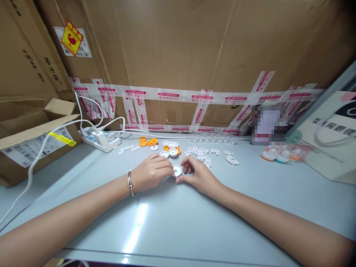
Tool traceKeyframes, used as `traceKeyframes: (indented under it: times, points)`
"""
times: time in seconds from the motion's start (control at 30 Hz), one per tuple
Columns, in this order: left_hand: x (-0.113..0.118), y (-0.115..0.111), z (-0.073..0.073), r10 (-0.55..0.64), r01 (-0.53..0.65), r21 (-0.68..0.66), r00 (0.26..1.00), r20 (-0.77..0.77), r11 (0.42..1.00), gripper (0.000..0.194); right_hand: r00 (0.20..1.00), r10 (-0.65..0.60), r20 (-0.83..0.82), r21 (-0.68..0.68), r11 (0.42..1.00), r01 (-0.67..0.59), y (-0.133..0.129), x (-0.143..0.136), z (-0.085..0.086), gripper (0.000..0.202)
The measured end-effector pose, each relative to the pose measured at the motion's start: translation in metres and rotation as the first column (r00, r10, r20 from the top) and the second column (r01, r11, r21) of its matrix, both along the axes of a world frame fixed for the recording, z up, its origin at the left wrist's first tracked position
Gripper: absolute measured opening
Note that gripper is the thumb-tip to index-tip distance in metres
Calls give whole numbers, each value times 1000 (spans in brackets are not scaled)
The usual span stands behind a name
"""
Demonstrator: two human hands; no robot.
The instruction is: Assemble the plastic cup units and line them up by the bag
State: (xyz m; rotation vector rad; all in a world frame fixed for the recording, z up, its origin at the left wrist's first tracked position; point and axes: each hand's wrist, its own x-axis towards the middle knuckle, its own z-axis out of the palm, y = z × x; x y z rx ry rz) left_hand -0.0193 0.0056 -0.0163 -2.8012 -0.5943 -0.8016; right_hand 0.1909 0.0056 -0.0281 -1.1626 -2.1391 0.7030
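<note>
A small white round plastic cap (177, 170), shaped like a shallow dish with a dark spot at its centre, is between my two hands over the table. My left hand (151, 170), with a silver bracelet at the wrist, has its fingertips closed on the cap's left side. On the other side, my right hand (198, 176) is curled, its thumb at the cap's lower edge and its fingers bent by the right rim. Just beyond lie more white round caps (172, 152) and orange rings (152, 142). Behind my right hand are white cut-out plastic pieces (198, 152).
A power strip (101, 141) with white cables stands at the back left, beside an open cardboard box (39, 141). Clear cups (214, 138) line the back edge. Assembled clear pieces with coloured bases (280, 154) sit right, near a paper bag (330, 137). A large carton (178, 48) walls the back.
</note>
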Motion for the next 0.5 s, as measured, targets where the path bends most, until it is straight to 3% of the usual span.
traceKeyframes:
  times: [0.1,0.33,0.5]
  points:
    - [0,0,-2,-15,15,-1,1000,-22,1000,19,999,29,-39,-11,1000,-29,-1,4,1,44]
    - [4,-3,-2,1,-2,-27,999,-53,1000,22,994,100,-37,-44,994,-101,-5,11,5,37]
    - [7,-3,-3,-2,0,-37,997,-71,999,25,997,81,-16,-34,996,-82,-7,7,5,23]
